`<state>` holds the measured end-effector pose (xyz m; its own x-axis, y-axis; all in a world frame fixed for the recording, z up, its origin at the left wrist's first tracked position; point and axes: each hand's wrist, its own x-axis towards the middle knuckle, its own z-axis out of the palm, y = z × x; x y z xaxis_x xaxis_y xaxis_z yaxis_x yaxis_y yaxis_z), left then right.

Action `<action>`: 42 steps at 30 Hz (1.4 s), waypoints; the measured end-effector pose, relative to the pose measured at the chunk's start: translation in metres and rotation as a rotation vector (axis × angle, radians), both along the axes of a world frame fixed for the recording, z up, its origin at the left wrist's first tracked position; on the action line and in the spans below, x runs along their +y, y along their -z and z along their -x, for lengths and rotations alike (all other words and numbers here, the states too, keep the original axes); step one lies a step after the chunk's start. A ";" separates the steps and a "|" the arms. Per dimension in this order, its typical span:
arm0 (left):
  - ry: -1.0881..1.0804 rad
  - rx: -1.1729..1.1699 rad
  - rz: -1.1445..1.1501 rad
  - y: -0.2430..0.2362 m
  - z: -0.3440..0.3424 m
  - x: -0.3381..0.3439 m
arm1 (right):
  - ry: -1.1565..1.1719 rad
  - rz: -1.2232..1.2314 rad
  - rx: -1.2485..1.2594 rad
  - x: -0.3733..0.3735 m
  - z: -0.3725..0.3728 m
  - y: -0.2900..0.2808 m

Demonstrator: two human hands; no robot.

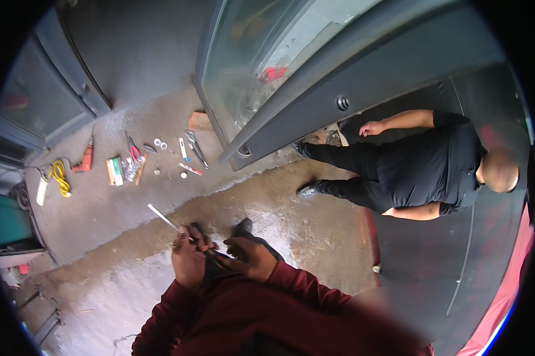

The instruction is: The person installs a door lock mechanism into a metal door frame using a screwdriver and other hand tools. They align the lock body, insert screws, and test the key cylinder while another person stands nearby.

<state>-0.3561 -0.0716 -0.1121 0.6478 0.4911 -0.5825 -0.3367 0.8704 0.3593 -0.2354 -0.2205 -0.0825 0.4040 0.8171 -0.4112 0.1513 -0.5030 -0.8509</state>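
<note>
My left hand (188, 261) is closed around a thin, straight white stick (161, 216), which sticks out from the fingers toward the upper left. Close beside it, my right hand (251, 258) has its fingers bent and its thumb side turned toward the left hand. Between the two hands is something small and dark with a reddish part; its kind I cannot make out. Both hands are in front of my body, above the wet-looking concrete floor, with dark red sleeves behind them.
On the raised concrete sill lie a red power drill (86, 158), a yellow cord (59, 177), red-handled pliers (134, 153), grey pliers (196, 149) and a green-white box (114, 171). An open glass-panelled door (321, 110) juts out. A person in dark clothes (416, 163) stands at right.
</note>
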 end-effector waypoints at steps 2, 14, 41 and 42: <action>0.125 -0.106 -0.037 0.009 -0.006 -0.008 | -0.016 0.011 0.002 0.002 0.005 0.007; 0.287 0.222 -0.212 0.126 0.025 0.012 | -0.158 0.534 -0.175 -0.031 0.010 0.077; 0.713 1.331 -1.189 0.741 -0.179 0.162 | 0.068 0.641 -0.277 -0.142 -0.088 0.337; 0.665 1.366 -1.210 0.749 -0.182 0.163 | 0.059 0.685 -0.286 -0.147 -0.093 0.340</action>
<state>-0.1742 0.0917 -0.8615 0.3451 0.8624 -0.3703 0.8725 -0.1495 0.4652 -0.1424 -0.3676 -0.4226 0.6070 0.3889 -0.6930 0.2759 -0.9209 -0.2752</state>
